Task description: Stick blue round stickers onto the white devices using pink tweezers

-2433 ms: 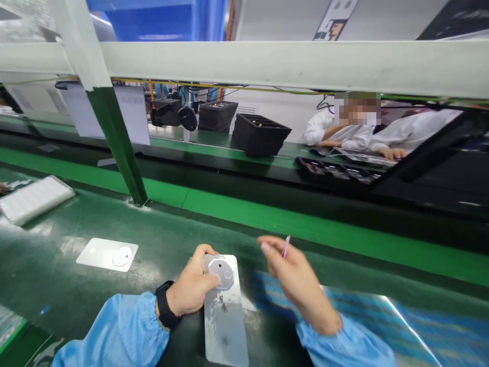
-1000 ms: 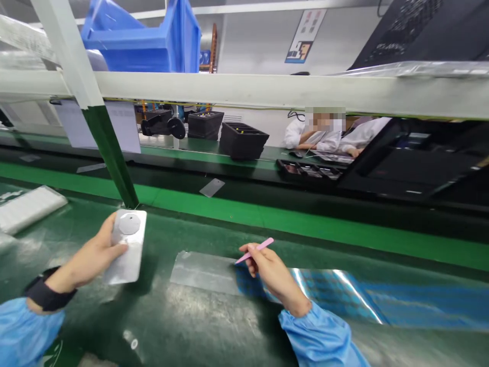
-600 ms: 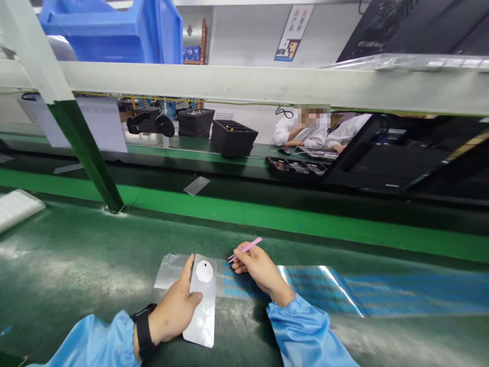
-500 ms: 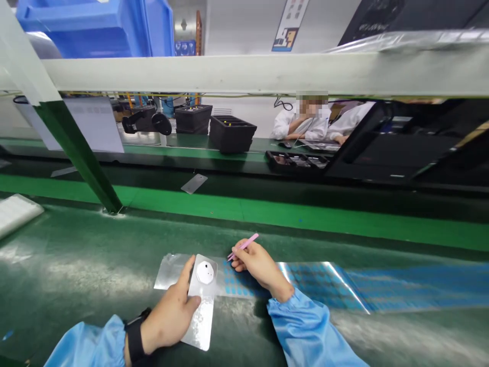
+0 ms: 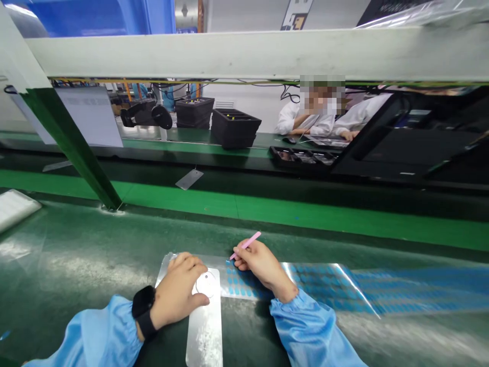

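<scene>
My left hand (image 5: 179, 290), with a black watch on the wrist, grips the upper left part of a thin silvery plate (image 5: 206, 331). Its fingers curl over the plate's far end, and the thumb lies near a white round patch (image 5: 206, 284) with a small dark hole. Beneath the plate runs a clear film strip (image 5: 254, 291) bearing rows of blue stickers. My right hand (image 5: 262, 265) is closed around pink tweezers (image 5: 250, 239), whose tips point down at the strip's far edge, by the first blue stickers. Whether a sticker is between the tips is too small to tell.
The sticker strip stretches right across the green bench (image 5: 95, 255). A white slab (image 5: 17, 209) lies at the left, near a slanted green post (image 5: 72, 148). Beyond a green ledge lies a small metal plate (image 5: 190, 179). Black bins (image 5: 235, 130) and a seated person (image 5: 309, 120) are farther back.
My left hand has shifted over the plate's upper end, its fingers now bent. The plate has straightened and slid slightly toward me. My right hand and the tweezers have hardly moved; the view has tilted down.
</scene>
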Motion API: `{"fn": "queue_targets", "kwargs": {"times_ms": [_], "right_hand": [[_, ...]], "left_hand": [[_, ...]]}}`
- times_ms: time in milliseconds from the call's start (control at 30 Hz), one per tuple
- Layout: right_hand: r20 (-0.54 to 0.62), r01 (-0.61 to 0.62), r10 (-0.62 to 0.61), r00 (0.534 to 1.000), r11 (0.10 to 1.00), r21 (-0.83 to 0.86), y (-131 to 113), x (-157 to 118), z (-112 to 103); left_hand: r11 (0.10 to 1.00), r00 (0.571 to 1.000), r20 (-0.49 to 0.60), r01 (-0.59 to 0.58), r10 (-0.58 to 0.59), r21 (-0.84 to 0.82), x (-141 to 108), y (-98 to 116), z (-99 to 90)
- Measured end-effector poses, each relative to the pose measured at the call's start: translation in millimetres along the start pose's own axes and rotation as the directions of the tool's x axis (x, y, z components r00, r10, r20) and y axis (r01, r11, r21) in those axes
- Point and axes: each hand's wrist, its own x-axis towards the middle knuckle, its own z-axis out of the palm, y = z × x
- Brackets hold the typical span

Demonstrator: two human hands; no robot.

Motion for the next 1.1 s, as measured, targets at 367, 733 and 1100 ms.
{"fn": "queue_targets", "kwargs": {"times_ms": [367, 733, 1100], "right_hand": [[0.041, 0.008, -0.012, 0.999, 0.994, 0.106, -4, -18, -2], [0.061, -0.038, 0.035, 0.998, 0.998, 0.048, 6, -31, 43], [0.062, -0.096, 0.084, 0.995, 0.966, 0.241, 1, -28, 40]], "left_hand": [[0.991, 0.996, -0.031, -0.087, 0.084, -0.103, 12, -19, 11.1], [0.981, 0.989, 0.032, -0.145, 0.142, 0.126, 15, -30, 20.9], [0.978, 0.992, 0.049, -0.125, 0.119, 0.165, 12, -26, 17.1]]}}
